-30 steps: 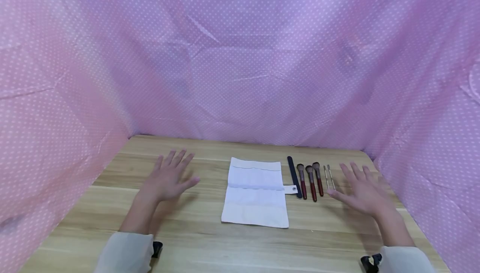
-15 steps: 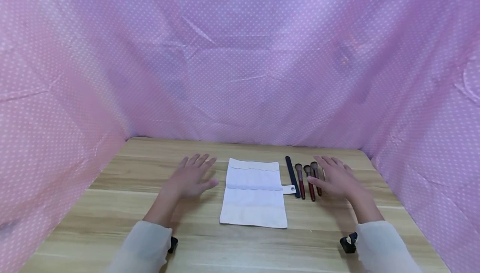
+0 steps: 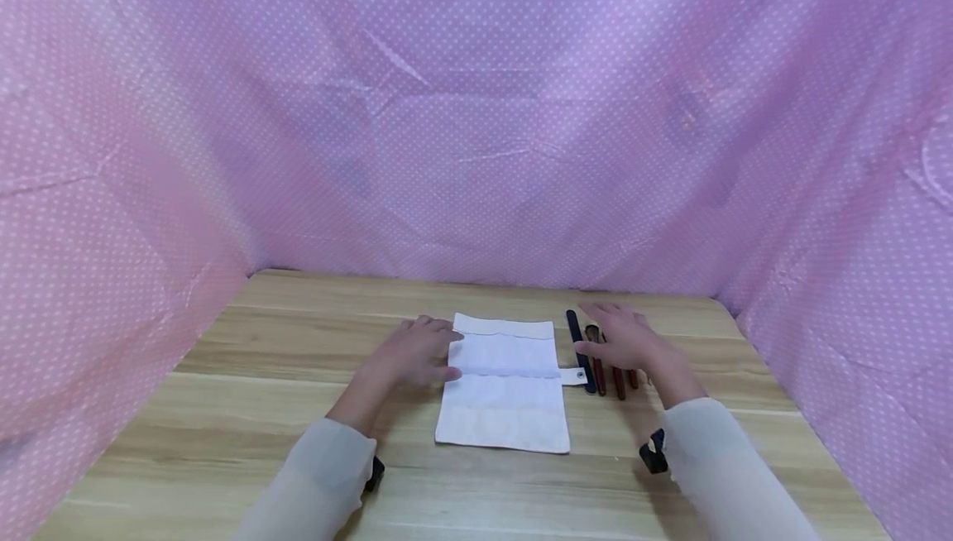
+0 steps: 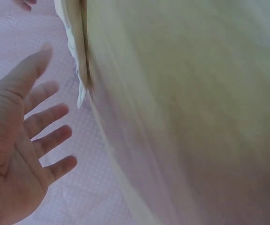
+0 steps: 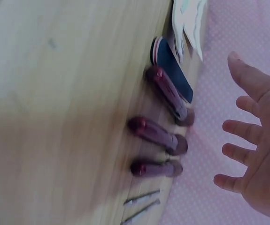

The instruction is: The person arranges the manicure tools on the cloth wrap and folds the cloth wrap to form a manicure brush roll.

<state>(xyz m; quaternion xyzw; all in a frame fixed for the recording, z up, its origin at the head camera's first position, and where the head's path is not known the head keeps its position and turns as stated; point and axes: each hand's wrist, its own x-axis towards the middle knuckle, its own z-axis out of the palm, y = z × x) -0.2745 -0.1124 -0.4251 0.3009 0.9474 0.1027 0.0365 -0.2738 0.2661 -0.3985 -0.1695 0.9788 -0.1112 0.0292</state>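
Note:
A white fabric roll pouch (image 3: 506, 409) lies unfolded on the table, its snap tab (image 3: 572, 376) pointing right. My left hand (image 3: 417, 353) is at the pouch's left edge, fingers extended, thumb and fingertips overlapping that edge in the head view. Over the tools hovers my right hand (image 3: 621, 342), fingers spread and holding nothing. Beneath and beside it lie a black nail file (image 3: 577, 342) and several makeup brushes with dark red handles, one brush (image 5: 156, 136) plain in the right wrist view. Two thin metallic sticks (image 5: 142, 213) lie beyond the brushes, mostly hidden by the hand in the head view.
The wooden table (image 3: 298, 309) carries all of these. Pink dotted cloth (image 3: 476, 193) hangs behind it and along both sides. Each wrist bears a small black camera mount, as on the right wrist (image 3: 653, 452).
Both hands have moved inward: the left reaches the pouch's left edge, the right slides leftward over the brushes toward the nail file. Pouch and tools lie as before.

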